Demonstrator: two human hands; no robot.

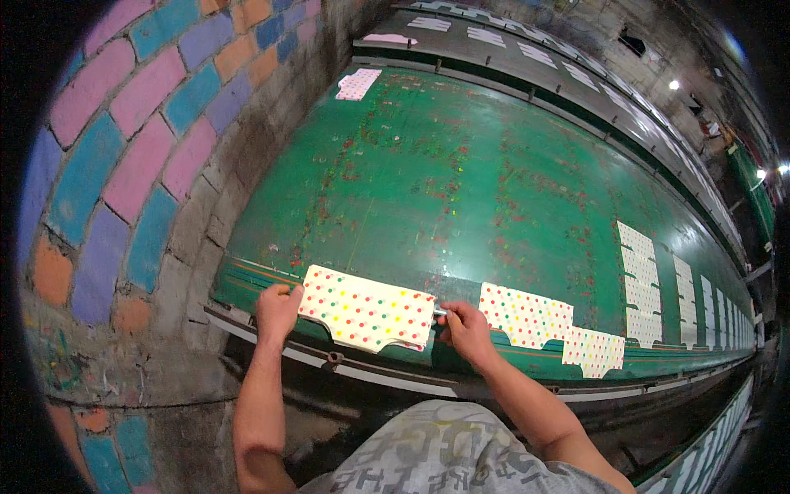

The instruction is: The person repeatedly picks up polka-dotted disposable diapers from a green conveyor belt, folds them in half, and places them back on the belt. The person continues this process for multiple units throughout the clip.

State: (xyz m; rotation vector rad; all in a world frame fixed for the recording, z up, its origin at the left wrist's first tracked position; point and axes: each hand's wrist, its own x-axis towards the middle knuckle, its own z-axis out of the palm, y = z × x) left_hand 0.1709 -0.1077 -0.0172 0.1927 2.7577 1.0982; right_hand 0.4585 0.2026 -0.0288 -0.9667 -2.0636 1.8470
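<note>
A cream polka-dot fabric piece with a notched lower edge lies in front of me on the green printing table. Its dots are red, green and yellow. My left hand pinches its left end between thumb and fingers. Close to its right end, my right hand grips a small silvery object, too small to identify. Another layer shows under the piece's lower right corner. Right of my right hand lies a second dotted piece, its corner meeting a third dotted piece.
Dotted pieces in rows run along the green table to the right. A pinkish dotted piece lies at the far left corner. Beyond is a dark table with pale pieces. A painted block wall bounds the left.
</note>
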